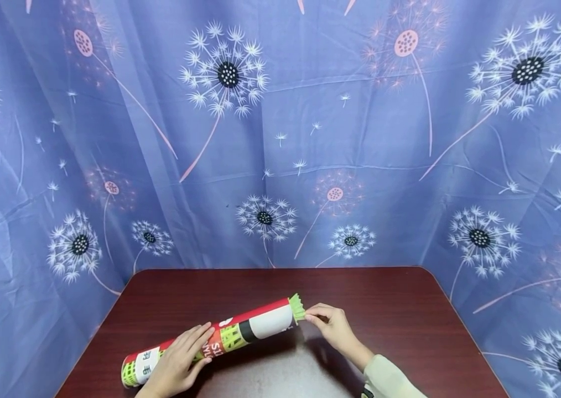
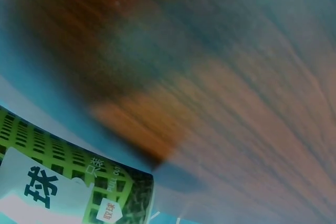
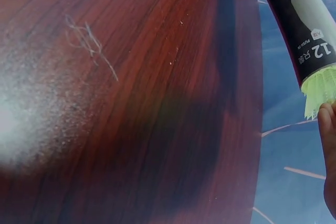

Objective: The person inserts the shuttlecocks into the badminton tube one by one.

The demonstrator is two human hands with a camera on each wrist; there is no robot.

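A long shuttlecock tube (image 1: 271, 320) in red, white, black and green lies slantwise above the table, its right end higher in the head view. My left hand (image 1: 176, 354) grips the tube left of its middle, fingers over the top and thumb on the near side. From the tube's right end sticks out the frilled skirt of a yellow-green shuttlecock (image 1: 297, 307). My right hand (image 1: 336, 330) pinches the rim of that skirt between thumb and fingertips. In the right wrist view the shuttlecock (image 3: 320, 92) is partly inside the tube; its base is hidden.
The dark red wooden table (image 1: 385, 298) has rounded far corners and a bright glare near its front. A blue curtain (image 1: 280, 138) with dandelion prints hangs behind it and on both sides. A thin tangled strand (image 3: 90, 43) shows on the tabletop in the right wrist view.
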